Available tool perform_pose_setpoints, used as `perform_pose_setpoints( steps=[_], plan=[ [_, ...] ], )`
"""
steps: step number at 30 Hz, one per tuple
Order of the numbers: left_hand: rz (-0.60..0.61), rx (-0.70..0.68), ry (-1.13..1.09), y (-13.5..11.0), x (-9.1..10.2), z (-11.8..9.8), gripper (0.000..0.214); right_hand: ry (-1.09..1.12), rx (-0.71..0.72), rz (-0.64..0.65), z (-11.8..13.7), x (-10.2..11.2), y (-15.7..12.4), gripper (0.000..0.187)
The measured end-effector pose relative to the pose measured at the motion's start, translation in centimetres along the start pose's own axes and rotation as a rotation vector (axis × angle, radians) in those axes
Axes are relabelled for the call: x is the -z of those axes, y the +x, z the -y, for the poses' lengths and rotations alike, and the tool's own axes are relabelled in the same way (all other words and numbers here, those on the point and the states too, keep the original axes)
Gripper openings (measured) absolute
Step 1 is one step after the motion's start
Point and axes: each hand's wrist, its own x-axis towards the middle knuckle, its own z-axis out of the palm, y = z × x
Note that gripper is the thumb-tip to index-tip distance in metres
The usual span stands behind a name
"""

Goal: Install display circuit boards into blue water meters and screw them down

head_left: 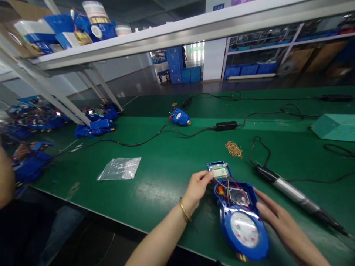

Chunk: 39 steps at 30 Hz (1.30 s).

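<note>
A blue water meter with a white dial lies on the green table in front of me, its upper housing open with red and yellow wires showing. My left hand pinches at the edge of the small display module at the meter's top. My right hand rests against the meter's right side, fingers stretched along the housing.
An electric screwdriver lies to the right with its cable. A pile of small brass screws sits behind the meter. A clear plastic bag lies left. Another blue meter, a power adapter, a teal box and blue parts are farther off.
</note>
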Motion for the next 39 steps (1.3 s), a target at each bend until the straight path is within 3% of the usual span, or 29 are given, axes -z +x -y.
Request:
perform_pose_setpoints(
  steps=[4,8,11,16,19,22,26,33,39],
  plan=[
    [0.06,-0.072,-0.029,0.0,-0.6,-1.5,0.048,-0.009,0.223,-0.226,3.2,0.9,1.3,0.07],
    [0.112,-0.125,-0.037,0.0,-1.2,-2.5,0.045,-0.062,0.296,-0.02,6.4,-0.9,1.9,0.06],
    [0.11,-0.164,-0.032,0.0,-1.5,-2.7,0.04,-0.044,0.313,0.106,7.4,-2.5,2.0,0.058],
    [0.072,-0.135,-0.071,-0.2,-1.5,-2.5,0.036,0.063,0.33,0.083,6.9,-3.5,2.2,0.044],
    [-0.077,-0.167,-0.029,-0.7,-1.4,-2.6,0.03,0.101,0.329,0.013,6.3,-3.6,2.2,0.038],
    [-0.196,-0.182,0.167,-1.4,-1.7,-2.9,0.02,0.105,0.332,-0.034,5.9,-3.8,2.1,0.035],
    [-0.178,-0.158,0.257,-1.9,-2.7,-3.1,0.021,0.075,0.373,-0.086,5.5,-4.0,1.7,0.03],
    [-0.141,-0.03,0.002,-1.8,-3.3,-2.4,0.012,0.003,0.437,-0.15,5.1,-3.8,1.6,0.026],
    [-0.103,-0.005,-0.053,-2.4,-3.1,-3.0,0.01,0.005,0.466,-0.128,5.3,-3.8,1.7,0.025]
  ],
)
